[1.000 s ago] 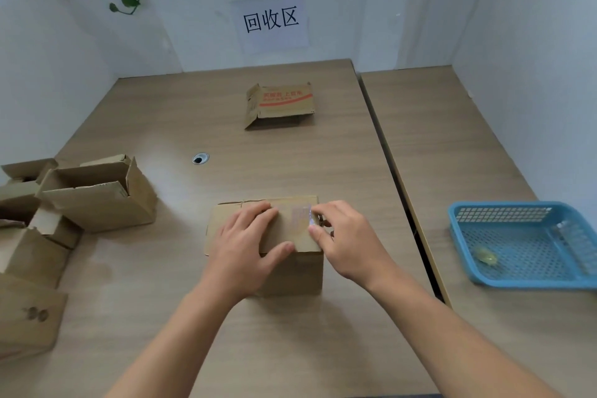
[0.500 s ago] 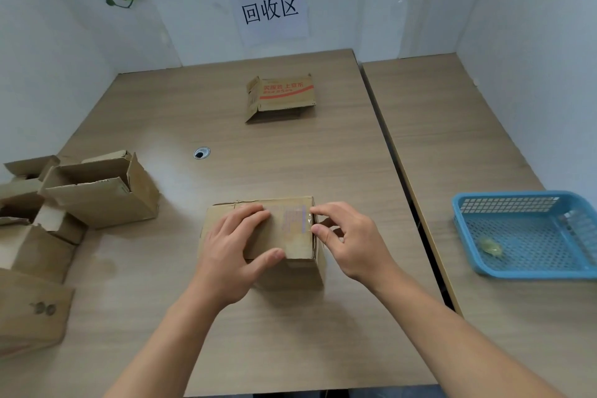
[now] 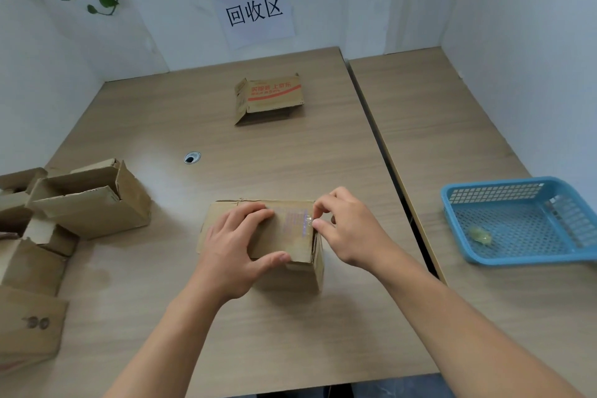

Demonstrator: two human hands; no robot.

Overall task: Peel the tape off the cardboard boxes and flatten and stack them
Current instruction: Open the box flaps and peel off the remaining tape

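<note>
At the left edge, a pile of open boxes (image 3: 87,200) is partly cut off. Mid-frame on the table (image 3: 155,307) sits a closed box (image 3: 290,257). The left hand (image 3: 235,245) lies flat on its lid, fingers straight, hiding much of it. The right hand (image 3: 349,229) pinches clear tape (image 3: 295,220), hard to make out, at the box's right edge. Far right, a cropped blue basket (image 3: 517,186) holds a blurry pale wad (image 3: 481,234).
</note>
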